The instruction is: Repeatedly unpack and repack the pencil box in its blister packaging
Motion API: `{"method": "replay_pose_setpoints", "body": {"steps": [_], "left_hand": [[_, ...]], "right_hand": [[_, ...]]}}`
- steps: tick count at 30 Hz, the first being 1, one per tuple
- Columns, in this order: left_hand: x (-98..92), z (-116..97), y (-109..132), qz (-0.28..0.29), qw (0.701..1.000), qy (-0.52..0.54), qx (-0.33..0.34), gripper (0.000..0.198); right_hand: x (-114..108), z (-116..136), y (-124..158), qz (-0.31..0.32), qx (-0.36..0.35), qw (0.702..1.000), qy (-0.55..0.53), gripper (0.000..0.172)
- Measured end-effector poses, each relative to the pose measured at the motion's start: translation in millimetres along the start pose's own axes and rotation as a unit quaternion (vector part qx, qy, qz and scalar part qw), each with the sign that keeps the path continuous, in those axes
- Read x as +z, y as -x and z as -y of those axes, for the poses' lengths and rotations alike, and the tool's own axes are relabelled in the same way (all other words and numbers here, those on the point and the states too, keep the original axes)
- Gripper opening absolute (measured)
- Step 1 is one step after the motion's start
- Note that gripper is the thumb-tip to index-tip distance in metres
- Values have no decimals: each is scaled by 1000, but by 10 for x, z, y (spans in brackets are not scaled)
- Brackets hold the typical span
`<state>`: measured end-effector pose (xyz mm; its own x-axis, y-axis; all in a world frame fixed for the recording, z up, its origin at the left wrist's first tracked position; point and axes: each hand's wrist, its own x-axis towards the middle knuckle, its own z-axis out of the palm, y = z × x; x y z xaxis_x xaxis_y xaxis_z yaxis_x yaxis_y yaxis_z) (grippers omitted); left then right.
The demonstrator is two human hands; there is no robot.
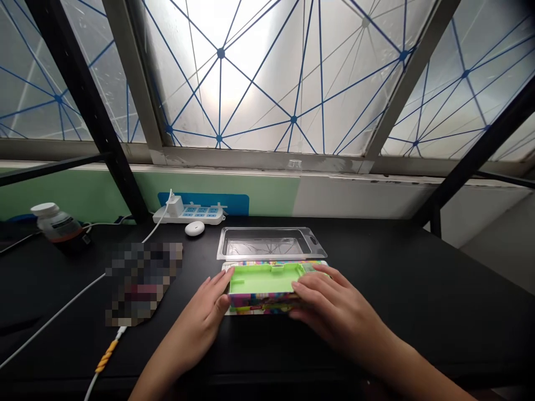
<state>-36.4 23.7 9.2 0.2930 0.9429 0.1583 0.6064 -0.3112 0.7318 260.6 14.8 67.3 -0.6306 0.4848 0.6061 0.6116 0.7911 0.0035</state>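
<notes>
A pencil case [261,275] lies on the black desk, its bright green, shallow compartments facing up and its sides printed in many colours. What looks like a printed card with a pale edge shows beneath it. At the left end, my left hand [204,312] grips the case with fingers along the side and thumb near the front corner. My right hand [330,301] is closed over the right end, its fingers curled on the top and front, so that part of the case is hidden. Just behind lies a clear plastic shell [271,229], apart from both hands.
A blurred-out flat object [142,284] with a white cable lies on the left. Farther back are a bottle [61,225], a white power strip [200,214] and a small white round case [194,228]. Black frame bars [90,106] rise at both sides before the window.
</notes>
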Motion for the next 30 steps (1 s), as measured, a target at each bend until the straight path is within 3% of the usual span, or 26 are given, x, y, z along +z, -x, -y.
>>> {"method": "replay_pose_setpoints", "body": {"steps": [4, 7, 10, 13, 19, 21, 26, 30], "left_hand": [[-16, 9, 36, 13, 999, -6, -29, 59], [4, -13, 14, 20, 998, -38, -36, 64], [47, -12, -8, 14, 997, -63, -34, 74], [77, 7, -15, 7, 997, -63, -37, 68], [37, -33, -4, -14, 999, 26, -42, 57], [27, -54, -8, -27, 997, 53, -45, 60], [76, -60, -46, -36, 998, 0, -49, 71], [136, -65, -48, -98, 992, -79, 23, 71]], "right_hand": [[-275, -118, 414, 157, 73, 982, -70, 47], [-278, -321, 730, 208, 156, 962, -79, 73], [-188, -492, 904, 204, 233, 947, -86, 74], [-122, -576, 902, 175, 281, 935, -123, 67], [-81, -595, 684, 49, 379, 913, -141, 36], [-34, -579, 650, 39, 372, 917, -137, 36], [127, -541, 767, 121, 307, 935, -132, 74], [127, -526, 851, 102, 309, 934, -148, 60]]}}
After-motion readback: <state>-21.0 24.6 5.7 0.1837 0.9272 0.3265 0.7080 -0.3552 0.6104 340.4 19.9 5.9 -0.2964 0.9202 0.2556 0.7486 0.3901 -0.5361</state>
